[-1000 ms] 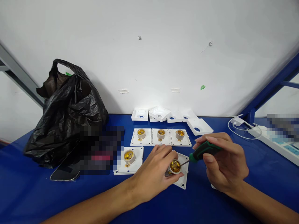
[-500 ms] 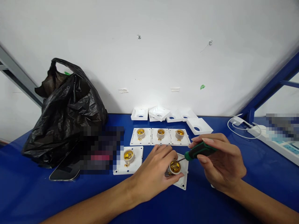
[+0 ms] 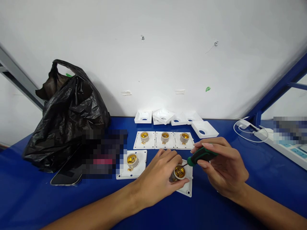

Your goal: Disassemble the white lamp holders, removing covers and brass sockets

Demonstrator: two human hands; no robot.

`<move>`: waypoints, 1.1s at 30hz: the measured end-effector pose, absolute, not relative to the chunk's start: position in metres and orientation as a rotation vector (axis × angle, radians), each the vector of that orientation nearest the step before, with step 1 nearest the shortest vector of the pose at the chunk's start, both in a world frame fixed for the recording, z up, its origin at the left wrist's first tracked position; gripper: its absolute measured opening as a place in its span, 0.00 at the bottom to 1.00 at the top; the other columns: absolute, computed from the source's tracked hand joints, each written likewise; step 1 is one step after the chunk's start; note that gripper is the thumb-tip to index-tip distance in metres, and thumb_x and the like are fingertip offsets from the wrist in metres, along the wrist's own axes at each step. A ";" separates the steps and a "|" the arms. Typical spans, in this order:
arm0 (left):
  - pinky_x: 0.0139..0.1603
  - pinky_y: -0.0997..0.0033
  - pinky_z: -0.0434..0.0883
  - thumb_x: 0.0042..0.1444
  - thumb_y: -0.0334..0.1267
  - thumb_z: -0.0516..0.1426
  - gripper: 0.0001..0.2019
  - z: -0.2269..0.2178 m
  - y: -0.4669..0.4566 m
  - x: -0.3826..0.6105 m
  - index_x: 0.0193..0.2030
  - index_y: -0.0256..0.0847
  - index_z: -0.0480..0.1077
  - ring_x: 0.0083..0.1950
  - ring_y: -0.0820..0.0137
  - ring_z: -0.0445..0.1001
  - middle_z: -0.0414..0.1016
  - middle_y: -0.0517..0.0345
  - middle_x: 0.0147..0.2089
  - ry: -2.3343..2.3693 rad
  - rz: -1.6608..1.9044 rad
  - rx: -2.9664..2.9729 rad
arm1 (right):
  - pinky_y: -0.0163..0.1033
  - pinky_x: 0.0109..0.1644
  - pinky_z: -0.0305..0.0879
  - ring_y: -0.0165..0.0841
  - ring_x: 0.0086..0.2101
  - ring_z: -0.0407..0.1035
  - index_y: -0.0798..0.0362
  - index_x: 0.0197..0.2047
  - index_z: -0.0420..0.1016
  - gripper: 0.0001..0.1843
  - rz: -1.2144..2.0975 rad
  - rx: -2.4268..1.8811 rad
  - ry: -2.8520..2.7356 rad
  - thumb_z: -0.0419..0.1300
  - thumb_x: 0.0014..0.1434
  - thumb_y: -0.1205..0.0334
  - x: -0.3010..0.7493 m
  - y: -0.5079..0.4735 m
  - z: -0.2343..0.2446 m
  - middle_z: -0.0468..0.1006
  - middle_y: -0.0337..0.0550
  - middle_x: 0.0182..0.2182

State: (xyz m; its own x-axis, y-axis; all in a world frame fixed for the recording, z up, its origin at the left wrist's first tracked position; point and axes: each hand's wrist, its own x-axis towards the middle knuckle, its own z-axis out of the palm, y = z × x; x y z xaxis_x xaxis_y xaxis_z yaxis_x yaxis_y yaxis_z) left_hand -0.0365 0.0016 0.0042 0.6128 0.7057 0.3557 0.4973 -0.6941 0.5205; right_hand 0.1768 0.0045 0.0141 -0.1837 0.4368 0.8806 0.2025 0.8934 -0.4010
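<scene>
A lamp socket (image 3: pixel 179 172) with a brass-coloured inside sits on a square white base plate (image 3: pixel 188 187), turned askew on the blue table. My left hand (image 3: pixel 163 179) wraps round the socket, thumb in front and fingers behind, hiding its left side. In my right hand (image 3: pixel 223 166) is a screwdriver (image 3: pixel 202 156) with a green and black handle, gripped between thumb and fingers. Its shaft slants down to the left and the tip reaches into the socket; what the tip touches is too small to tell.
Three plates with sockets (image 3: pixel 164 140) stand in a row behind, and another socket plate (image 3: pixel 131 164) is at left. Several white covers (image 3: pixel 205 129) lie by the wall. A black plastic bag (image 3: pixel 72 121) and a phone (image 3: pixel 68 172) are left; a power strip (image 3: pixel 285 147) is right.
My right hand and the screwdriver have shifted slightly left and the handle has tilted steeper. The base plate has turned a little; my left hand stays in place.
</scene>
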 end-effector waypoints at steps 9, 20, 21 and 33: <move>0.56 0.57 0.67 0.59 0.41 0.70 0.18 0.006 0.002 -0.036 0.38 0.43 0.64 0.43 0.62 0.74 0.74 0.60 0.42 0.983 0.696 2.457 | 0.47 0.41 0.82 0.41 0.46 0.76 0.43 0.70 0.69 0.34 0.261 -0.529 -1.863 0.65 0.63 0.75 0.177 0.004 0.018 0.79 0.49 0.49; 0.55 0.57 0.67 0.59 0.42 0.70 0.17 0.005 0.002 -0.036 0.40 0.43 0.64 0.44 0.62 0.74 0.74 0.59 0.42 0.984 0.665 2.461 | 0.47 0.41 0.80 0.41 0.44 0.75 0.45 0.70 0.68 0.32 0.302 -0.555 -1.887 0.64 0.65 0.72 0.177 0.006 0.018 0.78 0.50 0.48; 0.55 0.57 0.67 0.59 0.42 0.70 0.17 0.005 0.002 -0.036 0.40 0.43 0.64 0.44 0.62 0.74 0.75 0.59 0.43 0.985 0.664 2.460 | 0.47 0.41 0.80 0.41 0.44 0.75 0.45 0.70 0.68 0.31 0.304 -0.563 -1.886 0.63 0.66 0.72 0.177 0.005 0.017 0.78 0.50 0.48; 0.54 0.57 0.68 0.60 0.44 0.69 0.16 0.004 0.003 -0.037 0.40 0.43 0.66 0.44 0.62 0.74 0.75 0.59 0.42 0.984 0.651 2.483 | 0.47 0.40 0.81 0.40 0.43 0.75 0.44 0.69 0.69 0.33 0.282 -0.515 -1.840 0.64 0.64 0.75 0.175 0.007 0.016 0.79 0.49 0.47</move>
State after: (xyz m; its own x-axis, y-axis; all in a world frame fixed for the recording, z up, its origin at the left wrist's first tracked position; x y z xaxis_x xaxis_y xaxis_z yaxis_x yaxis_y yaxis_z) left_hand -0.0369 0.0028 0.0044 0.6454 0.7127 0.2748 0.5317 -0.6774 0.5084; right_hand 0.1748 0.0073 0.0162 -0.2570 0.4805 0.8385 0.2073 0.8748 -0.4378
